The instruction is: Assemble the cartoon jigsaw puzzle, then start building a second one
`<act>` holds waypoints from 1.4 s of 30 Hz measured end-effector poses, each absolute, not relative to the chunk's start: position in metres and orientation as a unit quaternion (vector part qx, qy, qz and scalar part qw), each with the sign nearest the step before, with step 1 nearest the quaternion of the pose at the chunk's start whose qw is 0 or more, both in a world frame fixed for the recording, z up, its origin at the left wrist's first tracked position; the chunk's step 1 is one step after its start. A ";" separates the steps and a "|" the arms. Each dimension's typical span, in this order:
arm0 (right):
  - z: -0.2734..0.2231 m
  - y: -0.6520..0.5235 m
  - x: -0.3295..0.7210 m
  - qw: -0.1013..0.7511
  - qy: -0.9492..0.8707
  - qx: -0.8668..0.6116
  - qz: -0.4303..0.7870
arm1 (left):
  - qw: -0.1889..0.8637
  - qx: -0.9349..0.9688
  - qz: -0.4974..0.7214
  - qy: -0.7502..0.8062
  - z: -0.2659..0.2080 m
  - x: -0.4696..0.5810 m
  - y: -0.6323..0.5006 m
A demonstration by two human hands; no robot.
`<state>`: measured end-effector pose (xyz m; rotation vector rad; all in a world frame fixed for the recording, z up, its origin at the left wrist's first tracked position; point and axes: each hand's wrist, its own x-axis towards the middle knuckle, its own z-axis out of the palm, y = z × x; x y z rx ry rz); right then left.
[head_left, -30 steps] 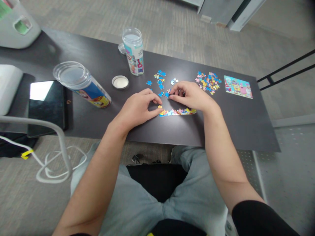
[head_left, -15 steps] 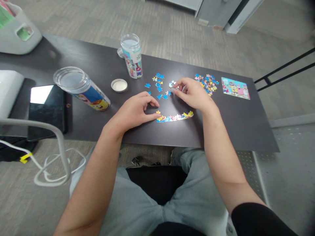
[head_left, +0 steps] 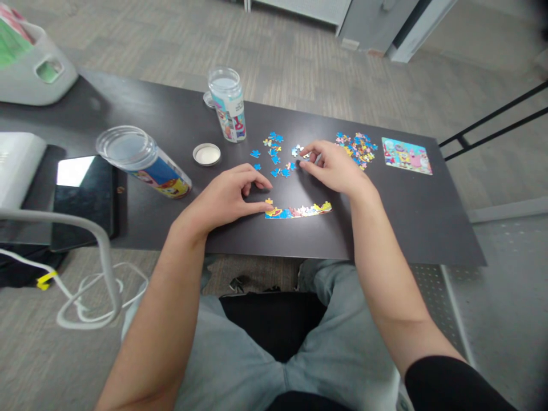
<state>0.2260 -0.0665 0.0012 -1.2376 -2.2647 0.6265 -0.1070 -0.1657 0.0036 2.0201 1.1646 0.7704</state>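
Observation:
A joined strip of jigsaw pieces (head_left: 299, 212) lies near the front edge of the dark table. My left hand (head_left: 237, 191) rests at its left end, thumb touching the end pieces, fingers curved and apart from the thumb. Beyond the strip, my right hand (head_left: 334, 165) hovers over a few pale jigsaw pieces (head_left: 296, 150), thumb and index finger apart; its fingers partly cover those pieces. Loose blue jigsaw pieces (head_left: 274, 153) are scattered between the hands. Right of my right hand sits a heap of mixed jigsaw pieces (head_left: 359, 147), beside a cartoon picture card (head_left: 406, 156).
A clear jar with a cartoon label (head_left: 233, 117) and a larger one (head_left: 158, 168) stand to the left. Between them lies a round lid (head_left: 206, 154). Farther left are a black tablet (head_left: 83, 197), a white cable (head_left: 103, 240) and a grey bin (head_left: 38, 74).
The joined strip has slid slightly left together with my left hand. My right hand stays by the pale pieces with little change. The view has shifted a little.

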 end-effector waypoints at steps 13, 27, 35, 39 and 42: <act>0.005 -0.045 0.169 0.232 -0.842 -0.454 0.176 | 0.336 0.786 0.280 0.436 0.006 -0.111 -0.168; -0.008 -0.012 0.136 0.232 -0.839 -0.463 0.167 | 0.319 0.800 0.258 0.438 0.002 -0.107 -0.167; 0.001 -0.020 0.135 0.238 -0.835 -0.438 0.234 | 0.323 0.798 0.261 0.437 0.001 -0.108 -0.167; 0.006 -0.032 0.147 0.272 -0.814 -0.405 0.316 | 0.328 0.797 0.265 0.433 0.003 -0.108 -0.167; 0.006 -0.050 0.164 0.318 -0.779 -0.372 0.393 | 0.338 0.789 0.288 0.426 0.003 -0.108 -0.168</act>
